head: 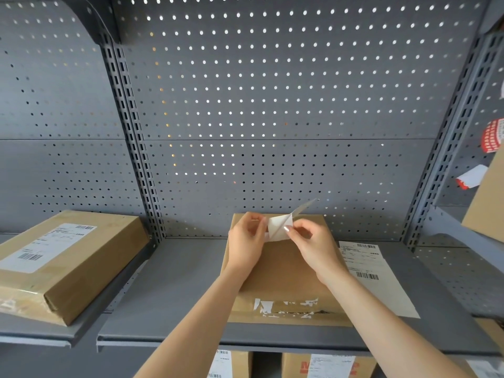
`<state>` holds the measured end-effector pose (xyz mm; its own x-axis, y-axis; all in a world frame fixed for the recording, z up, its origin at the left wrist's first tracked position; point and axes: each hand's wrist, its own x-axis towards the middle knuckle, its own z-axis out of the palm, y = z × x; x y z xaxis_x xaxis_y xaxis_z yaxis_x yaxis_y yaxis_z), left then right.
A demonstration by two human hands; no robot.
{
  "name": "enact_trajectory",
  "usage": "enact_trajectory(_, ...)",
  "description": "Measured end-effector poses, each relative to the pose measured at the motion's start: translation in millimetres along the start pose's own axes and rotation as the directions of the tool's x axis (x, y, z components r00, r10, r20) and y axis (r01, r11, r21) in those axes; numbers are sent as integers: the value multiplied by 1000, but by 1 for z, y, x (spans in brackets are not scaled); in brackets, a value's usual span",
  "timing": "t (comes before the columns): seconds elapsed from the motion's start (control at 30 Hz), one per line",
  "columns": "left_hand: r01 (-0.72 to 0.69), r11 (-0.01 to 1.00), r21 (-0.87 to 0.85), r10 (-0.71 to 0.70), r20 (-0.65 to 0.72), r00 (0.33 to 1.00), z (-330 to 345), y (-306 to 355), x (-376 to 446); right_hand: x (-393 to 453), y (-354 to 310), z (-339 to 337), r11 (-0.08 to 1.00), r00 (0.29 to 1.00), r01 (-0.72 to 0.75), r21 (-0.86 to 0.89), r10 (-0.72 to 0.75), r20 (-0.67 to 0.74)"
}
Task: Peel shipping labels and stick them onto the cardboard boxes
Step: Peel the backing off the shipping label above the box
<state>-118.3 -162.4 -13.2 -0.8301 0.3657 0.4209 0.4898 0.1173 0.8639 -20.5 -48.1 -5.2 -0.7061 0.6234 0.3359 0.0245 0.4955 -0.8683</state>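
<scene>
Both hands, left (246, 236) and right (313, 241), pinched a half-peeled label (278, 227) above the cardboard box (283, 279); bare shelf (169, 290) lay left of it.

Label print (362, 259) too small to read; lower boxes (324, 365) cut off

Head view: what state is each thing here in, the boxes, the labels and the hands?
Middle box: flat on the shelf, unlabelled, torn tape at its near edge.
Left box: labelled on top.
Held label: partly peeled, backing folded away.
Label sheets: lying right of the middle box, unpeeled.
Left hand: pinching the label.
Right hand: fingers peeling it.
</scene>
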Motion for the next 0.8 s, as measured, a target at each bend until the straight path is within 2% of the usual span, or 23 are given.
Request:
enact_trajectory(0.23,180,970,-162,-187,-30,982,-4,3,0,1,0,-1,998,998,-33,62,36,-53)
enact_trajectory(0.43,251,927,-280,-265,-15,964,-10,7,2,4,1,-4,991,986,-88,97,100,-131)
enact_trajectory(0.8,240,908,-343,-284,-84,955,-21,16,9,8,-6,-39,995,980,-62,76,75,-182)
